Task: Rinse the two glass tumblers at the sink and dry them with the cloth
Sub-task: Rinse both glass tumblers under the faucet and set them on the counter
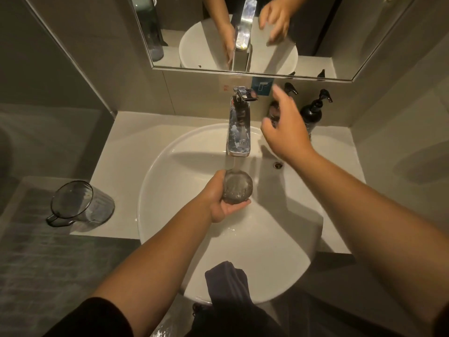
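My left hand (218, 200) grips a glass tumbler (237, 187) upright over the white basin (170, 166). Water runs from the chrome faucet (239, 127) straight into the tumbler's mouth. My right hand (286, 132) hovers to the right of the faucet, fingers spread, holding nothing. A second tumbler (81, 203), grey-tinted and ribbed, stands on the counter to the left of the basin. A dark cloth (228, 285) hangs over the basin's near rim.
Two dark pump bottles (313, 113) stand at the back right of the counter, partly behind my right hand. A mirror (243, 32) runs along the wall above the faucet. The overflow hole (278, 164) sits in the basin's right wall.
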